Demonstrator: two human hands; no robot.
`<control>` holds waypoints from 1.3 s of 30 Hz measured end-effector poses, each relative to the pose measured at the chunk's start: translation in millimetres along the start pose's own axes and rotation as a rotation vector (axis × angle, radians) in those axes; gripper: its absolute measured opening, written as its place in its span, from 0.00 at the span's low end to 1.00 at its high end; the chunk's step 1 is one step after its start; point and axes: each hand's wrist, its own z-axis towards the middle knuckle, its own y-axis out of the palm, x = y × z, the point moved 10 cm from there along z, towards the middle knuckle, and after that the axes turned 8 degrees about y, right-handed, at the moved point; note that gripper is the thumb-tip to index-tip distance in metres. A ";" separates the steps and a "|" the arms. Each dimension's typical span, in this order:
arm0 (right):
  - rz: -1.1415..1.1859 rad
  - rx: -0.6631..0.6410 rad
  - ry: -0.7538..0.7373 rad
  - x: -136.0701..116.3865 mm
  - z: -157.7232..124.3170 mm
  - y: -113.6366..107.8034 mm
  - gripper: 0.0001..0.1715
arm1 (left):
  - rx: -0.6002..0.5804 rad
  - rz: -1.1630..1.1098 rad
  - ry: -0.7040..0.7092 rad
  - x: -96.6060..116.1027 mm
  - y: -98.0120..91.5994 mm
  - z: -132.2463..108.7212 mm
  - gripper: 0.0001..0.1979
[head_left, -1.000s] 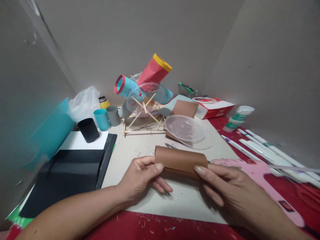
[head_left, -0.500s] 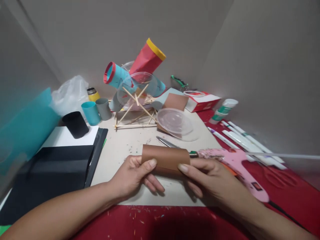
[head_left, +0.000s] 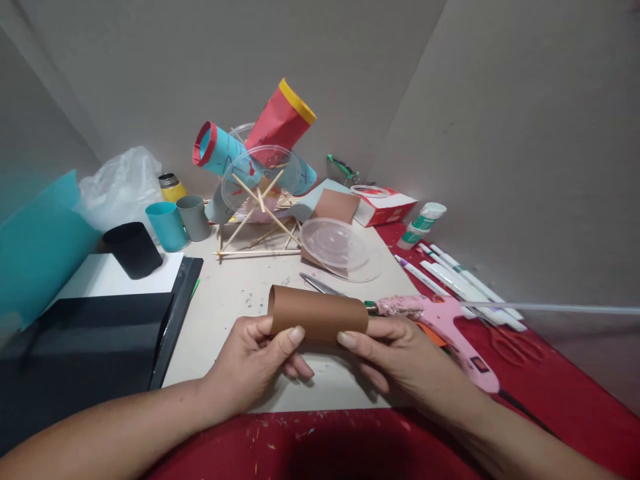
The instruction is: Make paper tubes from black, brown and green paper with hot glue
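Observation:
A sheet of brown paper rolled into a tube (head_left: 319, 312) lies sideways between my hands above the pale board (head_left: 200, 353). My left hand (head_left: 265, 350) grips its left end, thumb on the front and fingers behind and below. At the right end, my right hand (head_left: 395, 350) pinches it the same way. The tube's left opening shows; its underside is hidden. Just behind it are metal scissor blades (head_left: 320, 284), partly covered by the tube. A pink glue gun (head_left: 450, 327) with a clear glue stick lies beyond my right hand.
A stick frame (head_left: 260, 200) carries clear discs and a red and blue paper tube wheel (head_left: 280, 123). Black (head_left: 133, 250), blue (head_left: 167, 227) and grey (head_left: 194, 219) tubes stand left. Clear lids (head_left: 336, 243), markers (head_left: 465, 287), a red-handled pair of scissors (head_left: 515, 343) and black sheets (head_left: 85, 347) lie around.
The brown paper has turned slightly and is curled more fully into a tube, its left opening now visible. My thumbs still press its front. The whole view has shifted a little to the right.

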 end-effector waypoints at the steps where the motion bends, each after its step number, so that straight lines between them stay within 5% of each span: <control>1: 0.015 0.005 0.001 0.3 0.1 -0.4 0.28 | 0.012 -0.011 0.000 1.1 -0.4 -0.8 0.23; 5: 0.111 0.073 0.000 2.9 -0.8 -6.4 0.32 | 0.017 -0.087 0.044 7.1 1.4 -3.7 0.22; 11: 0.214 0.141 0.007 5.0 0.0 -13.1 0.23 | 0.086 -0.167 0.143 4.8 -3.3 -6.2 0.23; 20: -0.128 0.204 0.001 -0.4 -13.4 -20.2 0.18 | 0.094 -0.303 0.172 15.7 -1.8 -7.4 0.08; 23: -0.246 0.178 -0.013 -7.0 -32.4 -20.1 0.26 | 0.074 -0.331 0.171 16.7 0.1 -5.8 0.04; 25: -0.248 0.174 0.003 -8.3 -34.5 -19.0 0.31 | 0.075 -0.315 0.154 12.1 0.0 -4.9 0.05; 32: 0.149 0.184 0.054 9.8 -0.8 -15.2 0.21 | 0.030 -0.252 0.102 -1.7 2.1 -4.2 0.11; 39: 0.073 0.148 -0.052 0.7 -6.5 -12.0 0.23 | -0.021 -0.212 0.089 5.2 1.4 -2.8 0.15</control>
